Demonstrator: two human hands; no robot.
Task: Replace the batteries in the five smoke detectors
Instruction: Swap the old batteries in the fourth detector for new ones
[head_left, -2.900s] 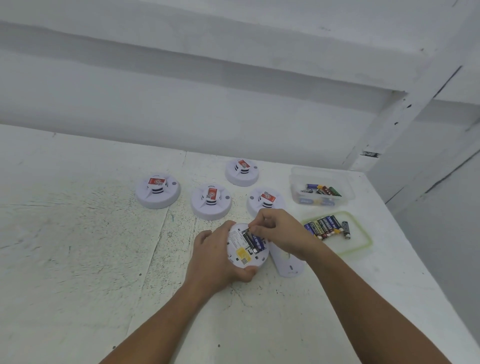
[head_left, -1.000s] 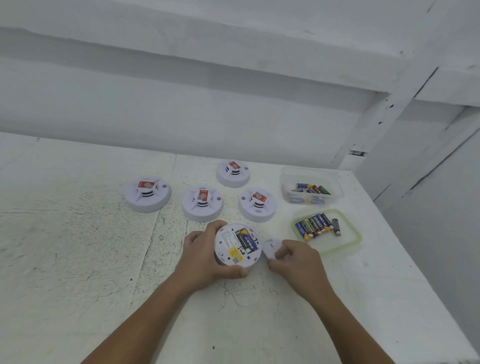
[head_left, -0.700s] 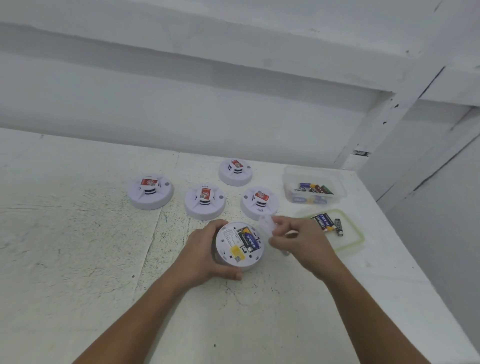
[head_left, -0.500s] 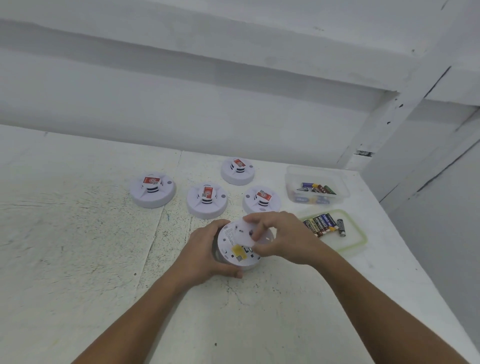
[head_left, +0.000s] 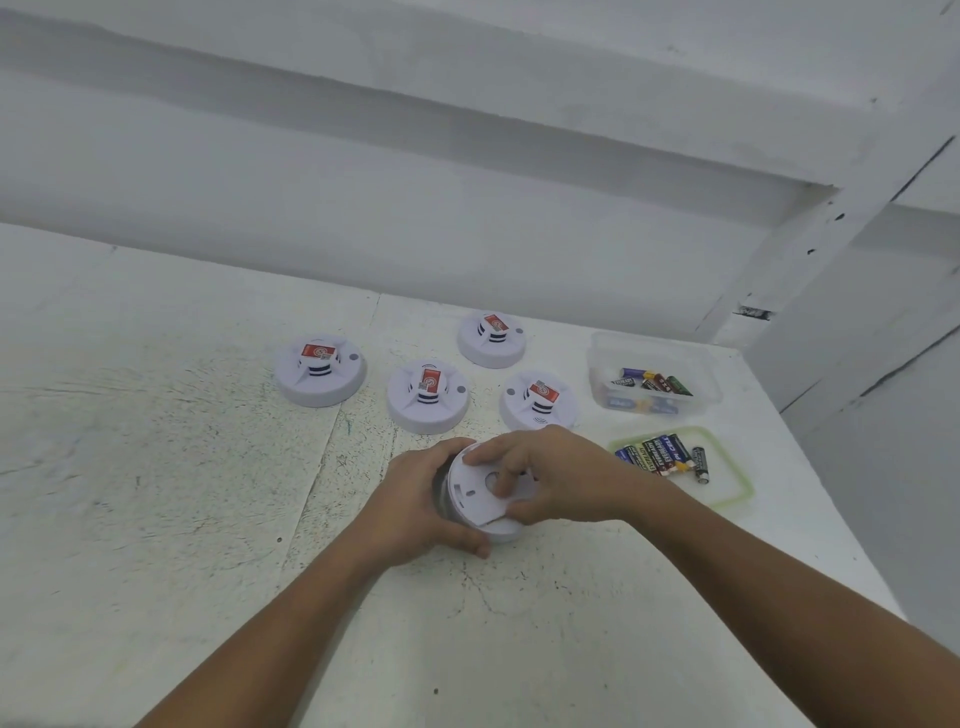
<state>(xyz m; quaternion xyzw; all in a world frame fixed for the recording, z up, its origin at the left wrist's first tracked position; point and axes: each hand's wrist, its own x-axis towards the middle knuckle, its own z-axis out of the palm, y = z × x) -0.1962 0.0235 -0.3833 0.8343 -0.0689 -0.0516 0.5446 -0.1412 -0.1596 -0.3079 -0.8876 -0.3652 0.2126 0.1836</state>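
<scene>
Left hand (head_left: 415, 501) is gripping the upturned detector (head_left: 501, 531) on the worktop (head_left: 208, 467) from its left side while right hand (head_left: 550, 475) is pinching the cover (head_left: 474, 492) directly atop it, slightly askew, both hands equally near.

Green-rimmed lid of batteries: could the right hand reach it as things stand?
Probably yes. The green-rimmed lid lies just right of the right hand with nothing between them, though that hand grips the back cover on the smoke detector and would have to let go.
</scene>
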